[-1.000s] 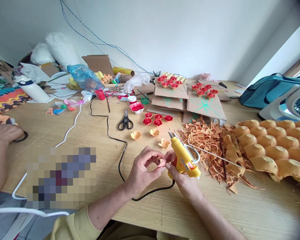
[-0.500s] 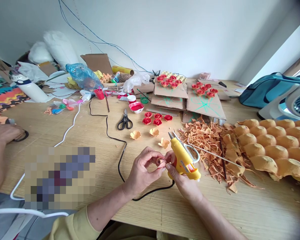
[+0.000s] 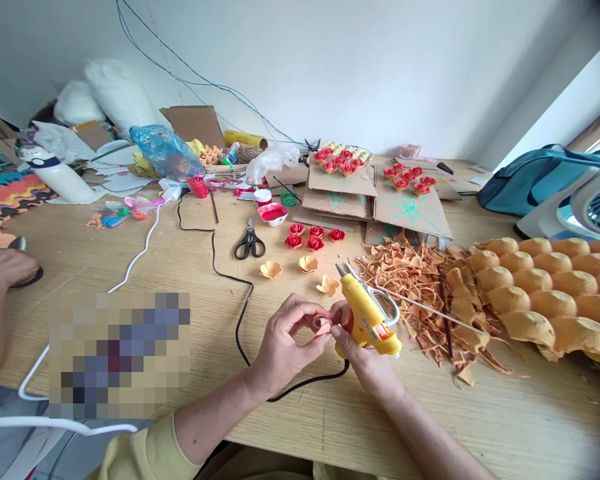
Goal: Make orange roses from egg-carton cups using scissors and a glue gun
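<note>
My left hand (image 3: 285, 341) and my right hand (image 3: 361, 360) meet over the table's near edge, pinching a small rolled tan paper piece (image 3: 323, 323) between their fingertips. My right hand also grips a yellow hot glue gun (image 3: 366, 316), nozzle pointing away to the upper left, its black cord (image 3: 240, 320) trailing across the table. Three tan paper flowers (image 3: 300, 269) lie just beyond my fingers, and several red paper roses (image 3: 314, 237) lie further back.
Black scissors (image 3: 251, 242), a red paint dish (image 3: 273, 213), cardboard sheets (image 3: 380, 197) bearing red roses, a heap of tan scraps (image 3: 420, 287) and an egg tray (image 3: 545, 297) at right. Another person's hand (image 3: 0, 267) rests at far left. A blue bag (image 3: 535, 177) sits back right.
My fingers have shifted slightly on the rolled paper piece. The other person's hand at left has drawn a little further toward the frame edge.
</note>
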`<state>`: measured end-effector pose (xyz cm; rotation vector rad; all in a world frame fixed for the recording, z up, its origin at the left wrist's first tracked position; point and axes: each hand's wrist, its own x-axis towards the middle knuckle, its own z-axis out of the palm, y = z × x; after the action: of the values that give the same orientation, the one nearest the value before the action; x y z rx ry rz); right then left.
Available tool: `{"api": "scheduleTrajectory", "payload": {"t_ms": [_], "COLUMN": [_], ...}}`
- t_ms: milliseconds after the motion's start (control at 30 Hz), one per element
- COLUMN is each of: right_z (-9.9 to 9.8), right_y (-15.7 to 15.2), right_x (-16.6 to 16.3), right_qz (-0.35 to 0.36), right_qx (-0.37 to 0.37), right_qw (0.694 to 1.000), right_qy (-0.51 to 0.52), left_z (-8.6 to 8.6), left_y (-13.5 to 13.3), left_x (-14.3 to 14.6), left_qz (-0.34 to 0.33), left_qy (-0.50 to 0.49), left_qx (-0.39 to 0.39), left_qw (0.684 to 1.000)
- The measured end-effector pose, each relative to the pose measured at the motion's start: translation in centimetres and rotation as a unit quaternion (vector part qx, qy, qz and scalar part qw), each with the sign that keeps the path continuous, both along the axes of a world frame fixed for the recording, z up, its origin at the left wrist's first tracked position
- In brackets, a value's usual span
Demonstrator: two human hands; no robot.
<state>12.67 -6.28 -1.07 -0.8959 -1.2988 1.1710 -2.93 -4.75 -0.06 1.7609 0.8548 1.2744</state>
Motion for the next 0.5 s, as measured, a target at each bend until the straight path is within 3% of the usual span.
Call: {"api": "scheduleTrajectory", "payload": {"t_ms": [500], "right_z": [-0.2], "right_y": [0.14], "right_x": [-0.16], "right_qz": [-0.009], "right_qx": [-0.015], "right_qw": [1.0], "right_qy": [0.002], "left_z": [-0.18], "left_y": [0.06], "left_x": [0.06], "left_qz": [0.005], "left_qy": [-0.001], "left_qx": [-0.017], "left_qw": [1.0]}}
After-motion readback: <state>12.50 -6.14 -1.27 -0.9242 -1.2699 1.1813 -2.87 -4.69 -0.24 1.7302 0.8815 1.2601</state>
